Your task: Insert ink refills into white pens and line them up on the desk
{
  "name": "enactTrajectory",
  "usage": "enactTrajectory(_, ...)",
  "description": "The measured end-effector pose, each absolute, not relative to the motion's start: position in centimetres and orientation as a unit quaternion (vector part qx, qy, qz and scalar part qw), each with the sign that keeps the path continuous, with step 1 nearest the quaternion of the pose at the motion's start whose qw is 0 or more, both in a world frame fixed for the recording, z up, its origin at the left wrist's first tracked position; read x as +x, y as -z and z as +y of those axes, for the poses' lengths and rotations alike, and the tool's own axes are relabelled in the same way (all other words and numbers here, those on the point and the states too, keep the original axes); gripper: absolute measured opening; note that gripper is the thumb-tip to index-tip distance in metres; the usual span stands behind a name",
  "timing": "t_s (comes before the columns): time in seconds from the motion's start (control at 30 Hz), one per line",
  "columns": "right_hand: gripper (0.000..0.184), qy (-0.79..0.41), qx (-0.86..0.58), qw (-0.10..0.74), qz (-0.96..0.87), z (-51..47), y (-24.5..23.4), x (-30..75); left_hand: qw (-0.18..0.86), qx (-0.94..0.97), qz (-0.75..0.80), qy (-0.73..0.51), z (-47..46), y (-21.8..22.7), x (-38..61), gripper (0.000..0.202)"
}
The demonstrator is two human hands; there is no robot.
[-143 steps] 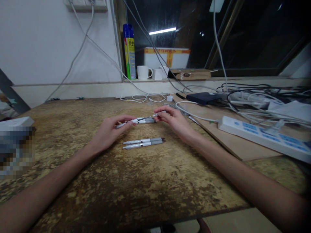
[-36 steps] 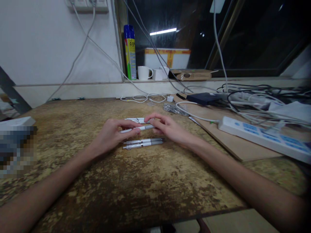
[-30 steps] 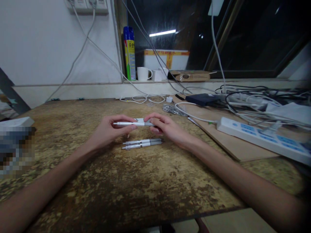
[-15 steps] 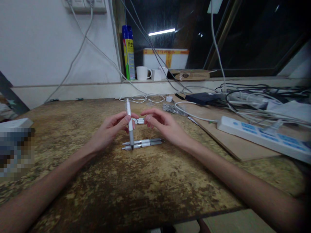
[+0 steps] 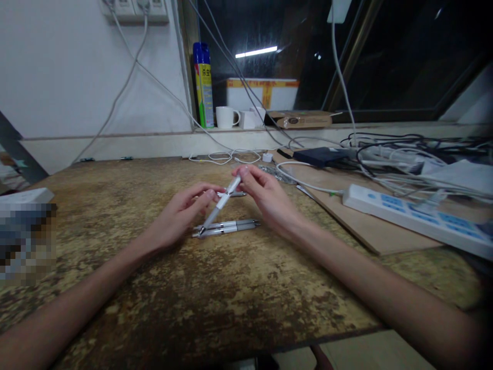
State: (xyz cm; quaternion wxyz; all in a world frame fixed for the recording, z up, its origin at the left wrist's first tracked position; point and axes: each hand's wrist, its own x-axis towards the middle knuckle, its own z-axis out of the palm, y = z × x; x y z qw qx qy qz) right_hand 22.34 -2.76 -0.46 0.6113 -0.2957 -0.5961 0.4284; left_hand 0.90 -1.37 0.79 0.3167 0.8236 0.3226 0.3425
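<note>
At the left, the left hand (image 5: 181, 211) has bent fingers; their tips come just beside the middle of the held pen (image 5: 220, 204), and I cannot tell if they touch it. This pen is slanted, its dark tip low on the left, in front of the pair of pens (image 5: 230, 230) lying on the worn table (image 5: 215, 293). Behind it lie further pens (image 5: 239, 194), partly hidden. The right hand (image 5: 265, 198) pinches the pen's upper end between thumb and fingers. Farther right is the white power strip (image 5: 414, 218).
</note>
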Motion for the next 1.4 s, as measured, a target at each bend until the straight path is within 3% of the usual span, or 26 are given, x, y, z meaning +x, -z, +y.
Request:
enactTrajectory(0.23, 0.017, -0.548, -0.232, 0.671, -0.443, -2.2, -0.6, 25.0, 0.238, 0.810, 0.389, -0.369, 0.6, 0.3, -0.7, 0.038)
enactTrajectory(0.47, 0.035, -0.519, -0.252, 0.682, -0.449, -2.5, -1.8, 26.5, 0.231, 0.821, 0.389, -0.349, -0.3, 0.2, -0.1, 0.033)
enactTrajectory(0.77, 0.024, -0.533, -0.206, 0.692, -0.441, -2.0, -1.4, 26.2, 0.149, 0.849, 0.418, -0.286, 0.5, 0.4, -0.8, 0.030)
enactTrajectory(1.4, 0.020, -0.510, -0.247, 0.688, -0.454, -2.7, -1.8, 25.9, 0.131, 0.885, 0.382, -0.233, 0.5, 0.8, -0.8, 0.027)
